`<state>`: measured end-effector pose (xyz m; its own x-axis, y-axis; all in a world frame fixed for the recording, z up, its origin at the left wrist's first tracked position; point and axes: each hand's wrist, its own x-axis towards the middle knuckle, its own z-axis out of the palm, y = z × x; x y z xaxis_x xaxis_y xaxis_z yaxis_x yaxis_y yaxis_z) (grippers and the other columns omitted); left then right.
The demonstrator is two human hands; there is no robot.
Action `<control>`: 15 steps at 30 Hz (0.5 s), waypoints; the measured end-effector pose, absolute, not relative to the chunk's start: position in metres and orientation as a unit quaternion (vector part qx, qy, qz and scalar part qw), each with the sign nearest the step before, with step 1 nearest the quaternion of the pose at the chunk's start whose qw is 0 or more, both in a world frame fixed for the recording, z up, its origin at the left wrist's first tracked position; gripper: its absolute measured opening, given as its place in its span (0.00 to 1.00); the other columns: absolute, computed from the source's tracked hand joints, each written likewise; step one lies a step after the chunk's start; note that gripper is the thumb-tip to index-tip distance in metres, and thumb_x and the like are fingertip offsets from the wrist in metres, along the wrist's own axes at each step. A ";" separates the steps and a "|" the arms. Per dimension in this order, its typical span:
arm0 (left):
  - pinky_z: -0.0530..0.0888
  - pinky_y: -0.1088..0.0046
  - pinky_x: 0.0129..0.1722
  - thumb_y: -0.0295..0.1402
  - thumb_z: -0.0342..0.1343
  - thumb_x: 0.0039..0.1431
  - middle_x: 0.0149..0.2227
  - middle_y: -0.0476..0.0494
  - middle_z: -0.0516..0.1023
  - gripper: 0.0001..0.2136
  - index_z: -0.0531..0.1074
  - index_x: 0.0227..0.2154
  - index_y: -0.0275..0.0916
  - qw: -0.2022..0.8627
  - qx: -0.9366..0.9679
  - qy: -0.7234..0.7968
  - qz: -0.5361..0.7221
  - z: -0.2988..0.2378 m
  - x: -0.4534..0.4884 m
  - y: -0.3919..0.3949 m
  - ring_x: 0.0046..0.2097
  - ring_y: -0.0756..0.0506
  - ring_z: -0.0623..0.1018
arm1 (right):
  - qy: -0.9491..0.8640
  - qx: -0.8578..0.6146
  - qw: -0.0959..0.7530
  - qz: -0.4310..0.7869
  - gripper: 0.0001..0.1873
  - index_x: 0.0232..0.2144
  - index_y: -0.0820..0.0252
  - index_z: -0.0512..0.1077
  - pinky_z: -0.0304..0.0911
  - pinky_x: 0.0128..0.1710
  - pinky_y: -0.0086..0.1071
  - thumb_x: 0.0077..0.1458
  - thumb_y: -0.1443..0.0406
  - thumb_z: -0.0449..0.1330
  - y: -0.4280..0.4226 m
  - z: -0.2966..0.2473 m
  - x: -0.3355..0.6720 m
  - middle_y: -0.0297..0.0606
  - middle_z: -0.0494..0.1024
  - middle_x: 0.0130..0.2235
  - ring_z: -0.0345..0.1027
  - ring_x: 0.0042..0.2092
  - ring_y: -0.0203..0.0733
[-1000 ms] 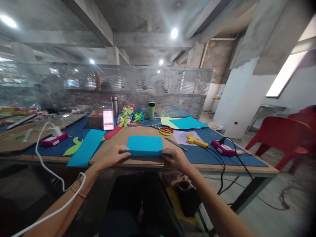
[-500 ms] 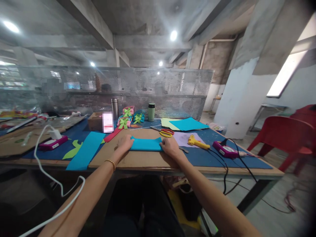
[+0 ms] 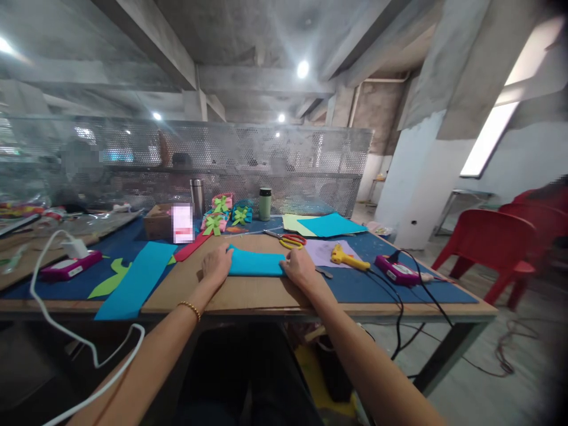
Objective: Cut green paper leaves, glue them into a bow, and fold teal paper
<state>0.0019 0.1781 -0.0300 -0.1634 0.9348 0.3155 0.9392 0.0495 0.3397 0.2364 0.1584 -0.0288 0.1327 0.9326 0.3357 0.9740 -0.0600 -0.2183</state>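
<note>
A folded blue sheet (image 3: pixel 256 263) lies on a brown cardboard mat (image 3: pixel 248 290) on the table. My left hand (image 3: pixel 216 264) presses on its left end, fingers closed over the edge. My right hand (image 3: pixel 300 270) grips its right end the same way. Both hands hold the sheet down flat against the cardboard.
Red-and-yellow scissors (image 3: pixel 289 240), a yellow glue gun (image 3: pixel 347 256) and a purple device with black cable (image 3: pixel 399 270) lie to the right. A long blue strip (image 3: pixel 136 279), green scraps, a box, bows, flask and green cup (image 3: pixel 265 204) sit left and behind. Red chairs (image 3: pixel 497 248) stand at right.
The blue sheet, wide and near the table edge a second ago, is now folded narrower and lies farther from me. Both hands moved forward with it.
</note>
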 end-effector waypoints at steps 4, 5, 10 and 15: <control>0.71 0.60 0.45 0.41 0.44 0.66 0.47 0.31 0.80 0.17 0.71 0.49 0.40 -0.011 -0.639 -0.734 -0.231 -0.029 0.002 0.179 0.50 0.33 0.78 | -0.655 -0.725 0.207 -0.058 0.14 0.43 0.65 0.74 0.61 0.42 0.32 0.57 0.60 0.62 0.158 -0.027 0.236 0.48 0.81 0.42 0.73 0.47 0.49; 0.71 0.60 0.45 0.42 0.44 0.65 0.48 0.30 0.79 0.18 0.71 0.49 0.39 -0.016 -0.639 -0.734 -0.230 -0.029 0.001 0.178 0.50 0.32 0.78 | -0.655 -0.724 0.208 -0.059 0.14 0.42 0.65 0.74 0.61 0.42 0.32 0.57 0.60 0.62 0.158 -0.027 0.236 0.48 0.81 0.41 0.73 0.47 0.48; 0.71 0.64 0.45 0.40 0.47 0.64 0.51 0.32 0.78 0.17 0.68 0.51 0.38 -0.036 -0.643 -0.731 -0.227 -0.031 -0.009 0.177 0.51 0.36 0.78 | -0.657 -0.724 0.199 -0.064 0.14 0.41 0.64 0.74 0.61 0.43 0.33 0.59 0.58 0.61 0.158 -0.028 0.235 0.48 0.80 0.42 0.73 0.48 0.49; 0.71 0.63 0.45 0.38 0.49 0.63 0.51 0.32 0.78 0.17 0.65 0.53 0.38 -0.031 -0.643 -0.734 -0.216 -0.032 -0.008 0.178 0.51 0.35 0.78 | -0.659 -0.729 0.172 -0.061 0.16 0.43 0.64 0.74 0.65 0.47 0.40 0.62 0.56 0.60 0.159 -0.025 0.233 0.45 0.78 0.45 0.72 0.48 0.47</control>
